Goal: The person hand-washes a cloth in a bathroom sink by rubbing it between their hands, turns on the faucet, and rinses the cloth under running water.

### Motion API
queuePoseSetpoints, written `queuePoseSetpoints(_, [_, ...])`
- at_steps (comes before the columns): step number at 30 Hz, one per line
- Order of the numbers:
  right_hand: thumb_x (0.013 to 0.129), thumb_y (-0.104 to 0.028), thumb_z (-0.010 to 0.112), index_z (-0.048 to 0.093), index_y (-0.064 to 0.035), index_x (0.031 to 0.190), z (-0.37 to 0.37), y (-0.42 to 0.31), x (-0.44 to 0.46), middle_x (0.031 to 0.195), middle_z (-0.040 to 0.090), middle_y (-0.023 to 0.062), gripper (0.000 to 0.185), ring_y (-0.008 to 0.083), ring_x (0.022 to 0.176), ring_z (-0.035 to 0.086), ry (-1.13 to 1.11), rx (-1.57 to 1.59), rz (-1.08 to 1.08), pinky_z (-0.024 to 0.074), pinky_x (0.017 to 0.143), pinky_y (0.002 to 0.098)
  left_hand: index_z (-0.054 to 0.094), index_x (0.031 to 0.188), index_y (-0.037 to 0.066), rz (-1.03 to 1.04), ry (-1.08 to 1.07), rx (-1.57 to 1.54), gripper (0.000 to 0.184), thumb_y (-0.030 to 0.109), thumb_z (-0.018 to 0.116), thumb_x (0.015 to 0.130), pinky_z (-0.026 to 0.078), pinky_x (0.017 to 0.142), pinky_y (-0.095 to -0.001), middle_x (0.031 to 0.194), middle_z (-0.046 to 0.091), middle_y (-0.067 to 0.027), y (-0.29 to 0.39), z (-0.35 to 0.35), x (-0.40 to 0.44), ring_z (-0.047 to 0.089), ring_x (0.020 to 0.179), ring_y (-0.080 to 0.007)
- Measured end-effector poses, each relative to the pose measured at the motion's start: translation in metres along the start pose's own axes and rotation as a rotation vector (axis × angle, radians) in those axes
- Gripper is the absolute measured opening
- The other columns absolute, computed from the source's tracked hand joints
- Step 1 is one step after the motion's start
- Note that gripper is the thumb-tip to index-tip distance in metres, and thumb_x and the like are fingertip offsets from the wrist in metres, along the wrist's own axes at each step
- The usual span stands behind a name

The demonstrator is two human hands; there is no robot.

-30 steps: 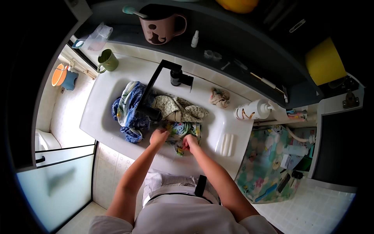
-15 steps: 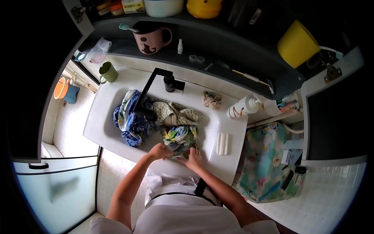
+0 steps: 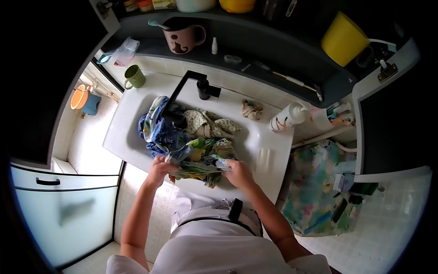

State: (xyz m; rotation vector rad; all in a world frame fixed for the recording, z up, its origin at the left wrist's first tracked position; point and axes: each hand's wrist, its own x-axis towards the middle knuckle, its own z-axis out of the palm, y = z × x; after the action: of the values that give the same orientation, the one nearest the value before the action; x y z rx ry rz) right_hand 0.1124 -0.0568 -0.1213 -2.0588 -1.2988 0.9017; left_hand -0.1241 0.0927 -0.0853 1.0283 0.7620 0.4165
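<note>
Between my two hands, a multicoloured patterned cloth (image 3: 203, 160) in green, yellow and white is stretched over the front of the white sink (image 3: 248, 157). My left hand (image 3: 160, 170) grips its left end, and my right hand (image 3: 239, 173) has the right end bunched in its fingers. Behind it in the basin lies a heap of fabric: a blue and white cloth (image 3: 155, 125) on the left and a beige spotted cloth (image 3: 200, 122) in the middle. A black faucet (image 3: 188, 73) reaches over the heap, its spout close to the blue cloth.
A green mug (image 3: 135, 77), a crumpled small cloth (image 3: 252, 109) and a white pump bottle (image 3: 288, 117) stand or lie along the sink's back. A bar of soap (image 3: 263, 160) rests on the right rim. Above hangs a dark shelf (image 3: 255, 50) with a pink mug (image 3: 181, 40).
My hands have moved apart, the left one leftward and the right one slightly rightward. The bunched patterned cloth is now lifted and spread between them. The camera view has shifted a little.
</note>
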Motion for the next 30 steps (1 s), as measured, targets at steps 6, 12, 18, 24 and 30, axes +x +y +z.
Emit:
queuePoseSetpoints(6, [0.070,-0.013,0.059,0.054,-0.0039,0.080,-0.018,-0.041,0.020,0.063,0.057,0.0173,0.015,0.0375,0.065,0.057,0.275,0.227,-0.138,0.0441,0.057,0.0417,0.058,0.085,-0.003,0.043,0.073,0.126,0.021,0.017,0.053,0.080,0.050,0.050,-0.0258,0.076,0.062,-0.0104,0.004,0.022,0.034,0.060,0.057,-0.0177])
queuePoseSetpoints(12, [0.075,-0.015,0.057,0.048,-0.0022,0.066,-0.003,-0.033,0.025,0.057,0.054,0.0125,0.018,0.0343,0.058,0.056,0.154,0.136,-0.140,0.0423,0.053,0.0402,0.059,0.078,0.001,-0.092,-0.335,1.097,0.027,0.026,0.052,0.084,0.050,0.066,-0.0286,0.082,0.065,-0.0111,-0.086,0.043,0.087,0.062,0.079,-0.0184])
queuePoseSetpoints(18, [0.073,-0.025,0.050,0.046,-0.0072,0.050,0.049,0.048,0.091,0.047,0.047,0.0056,0.029,0.0147,0.034,0.036,-0.381,1.084,0.443,0.0274,0.035,0.0274,0.055,0.061,0.001,-0.469,-0.011,0.104,0.031,0.026,0.051,0.079,0.048,0.042,-0.0269,0.055,0.059,-0.0112,-0.131,0.041,0.145,0.059,0.044,-0.0207])
queuePoseSetpoints(24, [0.077,-0.036,0.034,0.047,-0.0073,0.063,0.128,0.092,0.141,0.045,0.047,0.0086,0.034,0.0182,0.030,0.032,0.057,1.361,0.957,0.0210,0.028,0.0286,0.052,0.054,0.002,-0.649,0.308,0.352,0.058,0.048,0.035,0.085,0.039,0.035,-0.0349,0.048,0.053,-0.0163,-0.176,0.027,0.212,0.050,0.036,-0.0252])
queuePoseSetpoints(30, [0.079,-0.048,0.027,0.037,-0.0119,0.052,0.129,0.092,0.181,0.042,0.038,0.0034,0.046,0.0167,0.033,0.032,0.119,1.238,1.310,0.0221,0.032,0.0280,0.054,0.069,0.002,-0.532,0.388,0.327,0.061,0.055,0.030,0.087,0.037,0.041,-0.0388,0.050,0.049,-0.0133,-0.225,0.005,0.242,0.047,0.041,-0.0232])
